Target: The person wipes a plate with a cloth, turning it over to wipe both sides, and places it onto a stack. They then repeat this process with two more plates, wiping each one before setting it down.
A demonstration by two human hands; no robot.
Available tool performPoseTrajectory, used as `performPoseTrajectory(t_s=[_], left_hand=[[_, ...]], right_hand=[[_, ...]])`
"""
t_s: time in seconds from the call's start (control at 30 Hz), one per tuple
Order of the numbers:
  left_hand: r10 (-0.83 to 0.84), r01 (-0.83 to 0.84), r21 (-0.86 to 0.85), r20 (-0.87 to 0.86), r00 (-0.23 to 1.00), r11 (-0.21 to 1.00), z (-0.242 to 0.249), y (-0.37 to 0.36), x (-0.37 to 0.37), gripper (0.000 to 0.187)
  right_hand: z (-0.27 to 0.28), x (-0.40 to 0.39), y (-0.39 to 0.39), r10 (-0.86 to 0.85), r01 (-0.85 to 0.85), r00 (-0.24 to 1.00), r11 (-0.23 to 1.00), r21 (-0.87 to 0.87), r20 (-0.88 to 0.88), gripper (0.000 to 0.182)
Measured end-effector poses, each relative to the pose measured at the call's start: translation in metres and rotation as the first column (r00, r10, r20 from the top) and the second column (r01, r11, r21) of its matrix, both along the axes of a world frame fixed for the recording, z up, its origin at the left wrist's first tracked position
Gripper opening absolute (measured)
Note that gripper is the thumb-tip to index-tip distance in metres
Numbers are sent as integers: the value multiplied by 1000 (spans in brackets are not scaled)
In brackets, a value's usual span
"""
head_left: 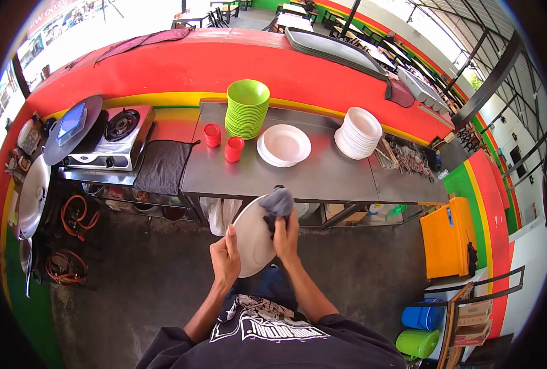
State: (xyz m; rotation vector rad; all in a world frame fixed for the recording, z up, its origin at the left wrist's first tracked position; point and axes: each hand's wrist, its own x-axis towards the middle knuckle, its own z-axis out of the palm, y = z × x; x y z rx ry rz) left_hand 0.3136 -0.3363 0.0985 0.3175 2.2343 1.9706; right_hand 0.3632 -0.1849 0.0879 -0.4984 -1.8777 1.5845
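A white plate [247, 237] is held tilted in front of my body, between both hands. My left hand [225, 257] grips its left rim, the thumb pointing up along the edge. Bunched in my right hand [286, 237] is a dark grey cloth [278, 203], pressed against the plate's upper right side. Past the plate, on the metal counter, stand a short stack of white plates [284, 145], a tall stack of green bowls [247, 111] and two red cups [233, 149]. Further right rises a stack of white bowls [358, 134].
A gas stove [110, 138] and a dark cloth [163, 163] are left of the counter. Bundled sticks [409, 160] lie at its right end. A red wall [206, 67] runs behind, with trays [335, 52] on top. An orange bin [447, 240] stands right on the floor.
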Motion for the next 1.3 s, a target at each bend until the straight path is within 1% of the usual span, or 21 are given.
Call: performPoseTrajectory(t_s=[0.07, 0.13, 0.2, 0.3, 0.4, 0.47, 0.53, 0.57, 0.6, 0.63, 0.67, 0.77, 0.87, 0.93, 1.03, 1.1, 1.13, 1.17, 1.2, 1.23, 1.3], left_hand=[[-21, 20, -55, -19, 1000, 998, 0, 1, -2, 63], [-23, 23, -39, 7, 1000, 999, -2, 5, -9, 64], [-4, 5, 45, -5, 1000, 999, -6, 18, -12, 65], [43, -29, 210, -63, 997, 977, -17, 40, -13, 66], [-84, 85, -63, 13, 996, 994, -12, 47, -14, 64], [-139, 135, -72, -54, 989, 988, 7, 61, -7, 62], [-189, 183, -61, -139, 972, 981, 15, 76, -5, 61], [-211, 206, -49, -151, 966, 977, 15, 82, -6, 59], [-249, 243, -55, -219, 943, 968, 18, 91, -9, 57], [-286, 281, -62, -286, 914, 958, 21, 100, -12, 56], [-324, 320, -72, -349, 879, 945, 22, 110, -15, 54], [-482, 497, -114, -499, 720, 860, 18, 144, -27, 51], [-550, 663, -71, -628, 551, 745, 9, 197, -31, 55], [-549, 707, -48, -668, 502, 706, 8, 236, -27, 57], [-563, 679, -35, -592, 577, 733, 11, 284, -24, 43], [-430, 521, 3, -561, 708, 854, 27, 325, -11, 32], [-351, 430, 20, -544, 762, 903, 34, 342, -7, 33], [-399, 456, 143, -305, 865, 878, 28, 353, -6, 37], [-448, 443, 266, -46, 893, 856, 15, 364, -5, 43], [-492, 394, 378, 211, 845, 838, 1, 374, -6, 51], [-634, 496, 397, 437, 638, 772, -33, 384, -21, 55]], right_hand=[[-6, 4, 5, -2, 1, 1000, 1000, 14, 24, 37], [1, 6, -16, 1, 53, 991, 917, 395, -134, 45], [9, 13, -29, 220, -130, 972, 797, 590, -83, 55], [12, 17, -13, 247, -183, 969, 695, 695, 8, 55], [1, 6, 31, 44, 47, 991, 779, 626, -129, 60], [-44, 10, 73, -105, 118, 992, 967, 226, -69, 54], [-33, 19, 105, -172, 167, 983, 982, -82, -57, 47], [-29, 23, 121, -202, 185, 978, 953, -239, -46, 44], [-37, 33, 134, -198, 185, 980, 940, -287, -18, 42], [-55, 47, 147, -159, 103, 986, 832, -545, -57, 43], [-70, 62, 157, -133, 8, 986, 656, -755, -105, 44], [-84, 104, 194, -56, -48, 996, 262, -964, -65, 47], [-87, 128, 222, -131, -142, 980, 74, -987, -151, 54], [-91, 133, 245, -117, -185, 973, 129, -974, -200, 58], [-79, 146, 278, -235, -102, 961, 190, -976, -146, 44], [-87, 153, 306, -331, 42, 943, 229, -972, -37, 40], [-81, 152, 319, -361, 33, 928, 333, -942, -95, 39], [-72, 150, 332, -383, 31, 911, 432, -901, -152, 39], [-62, 148, 343, -396, 33, 894, 528, -849, -211, 39], [-49, 147, 352, -439, 91, 880, 530, -843, -181, 43], [-43, 143, 369, -477, 152, 857, 596, -788, -196, 45]])
